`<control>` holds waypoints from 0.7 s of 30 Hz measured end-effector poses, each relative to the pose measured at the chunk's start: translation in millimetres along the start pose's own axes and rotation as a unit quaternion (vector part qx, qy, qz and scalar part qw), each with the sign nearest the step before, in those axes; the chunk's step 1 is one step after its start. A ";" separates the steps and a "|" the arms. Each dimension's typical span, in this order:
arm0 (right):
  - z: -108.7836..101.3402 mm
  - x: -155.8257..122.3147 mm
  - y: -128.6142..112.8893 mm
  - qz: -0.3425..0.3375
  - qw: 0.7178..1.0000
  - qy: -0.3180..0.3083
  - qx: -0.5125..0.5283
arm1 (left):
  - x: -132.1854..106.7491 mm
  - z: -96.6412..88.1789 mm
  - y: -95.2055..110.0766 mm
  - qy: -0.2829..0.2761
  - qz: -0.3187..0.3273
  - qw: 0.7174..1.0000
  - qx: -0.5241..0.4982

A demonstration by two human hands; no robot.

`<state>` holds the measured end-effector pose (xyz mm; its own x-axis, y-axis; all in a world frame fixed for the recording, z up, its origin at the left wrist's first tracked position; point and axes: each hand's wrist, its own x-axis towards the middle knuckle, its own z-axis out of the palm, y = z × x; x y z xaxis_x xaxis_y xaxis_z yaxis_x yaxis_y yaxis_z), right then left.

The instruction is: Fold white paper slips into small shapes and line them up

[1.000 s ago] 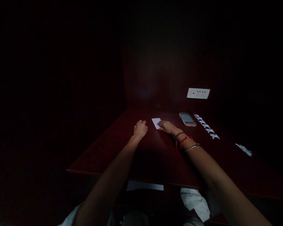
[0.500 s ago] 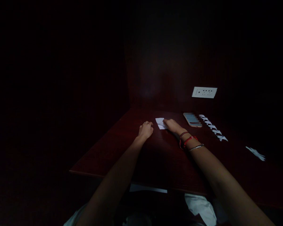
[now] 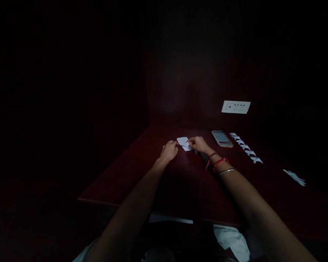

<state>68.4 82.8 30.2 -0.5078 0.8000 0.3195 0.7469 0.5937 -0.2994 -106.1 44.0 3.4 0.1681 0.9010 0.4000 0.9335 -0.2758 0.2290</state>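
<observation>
A small piece of white paper (image 3: 183, 141) with a raised fold lies on the dark red table. My right hand (image 3: 199, 144) pinches its right side between thumb and fingers. At the paper's left corner is my left hand (image 3: 169, 150), its fingers curled and low to the tabletop. Whether those fingertips grip the edge or only touch it is hidden. Red bands and a silver bangle (image 3: 227, 171) circle my right wrist.
A phone (image 3: 222, 138) lies right of my hands, beside a row of folded white paper pieces (image 3: 246, 147). More white strips (image 3: 294, 177) rest farther right. A socket plate (image 3: 236, 107) is on the back wall. White paper (image 3: 171, 219) shows below the table's front edge.
The paper has shifted left and turned slightly, so its left corner now meets my left fingertips. My right hand has lifted a little, and more of the fold shows. My left hand stays nearly still.
</observation>
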 end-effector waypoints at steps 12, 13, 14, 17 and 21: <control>-12.3 -6.6 9.0 0.098 0.968 0.197 0.119 | 1.6 1.2 -5.1 0.076 0.013 0.996 -0.035; -15.4 -9.9 11.7 0.101 0.965 0.205 0.127 | 1.8 1.0 -4.7 0.092 0.012 0.995 -0.041; -18.0 -13.3 13.7 0.104 0.963 0.209 0.133 | 2.3 0.9 -4.3 0.107 0.011 0.993 -0.047; -21.5 -20.9 13.8 0.110 0.960 0.214 0.142 | 3.6 2.0 -2.9 0.135 0.019 0.988 -0.067; -15.4 -19.2 -0.1 0.104 0.961 0.227 0.115 | 3.6 4.1 -2.7 0.136 0.035 0.987 -0.081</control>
<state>84.7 66.1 37.9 -0.0780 0.8145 0.5749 0.6712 0.4693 -0.5738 -106.7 49.3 0.5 0.1183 0.7612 0.6376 0.8562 -0.4034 0.3228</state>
